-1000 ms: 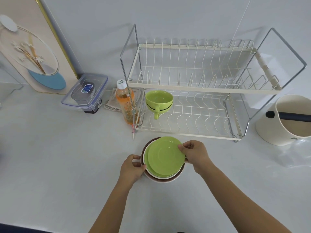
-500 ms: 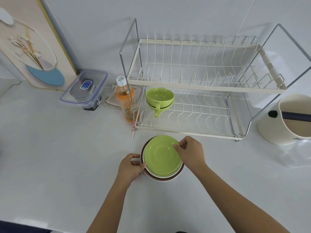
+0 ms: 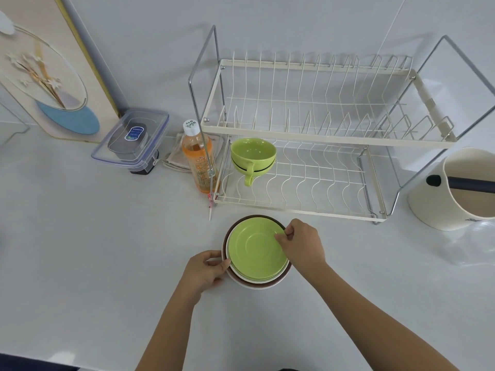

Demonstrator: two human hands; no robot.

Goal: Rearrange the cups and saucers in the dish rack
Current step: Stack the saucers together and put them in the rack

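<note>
A stack of saucers lies on the white counter in front of the dish rack (image 3: 329, 135). Its top one is a green saucer (image 3: 254, 250); white and brown rims (image 3: 257, 284) show beneath. My right hand (image 3: 301, 243) pinches the green saucer's right edge. My left hand (image 3: 207, 269) holds the stack's left rim between thumb and fingers. Stacked green cups (image 3: 253, 156) sit at the left end of the rack's lower shelf, one handle pointing toward me. The upper shelf holds nothing.
An orange drink bottle (image 3: 197, 159) stands against the rack's left post. A clear lidded container (image 3: 131, 140) and folded cloths (image 3: 174, 160) lie further left. A cream tub (image 3: 460, 191) with a black handle stands right of the rack. A framed picture (image 3: 45, 68) leans on the wall.
My right hand slid along the green saucer's rim and now pinches its edge. The green saucer lies flatter on the stack. My left hand stays on the stack's left rim.
</note>
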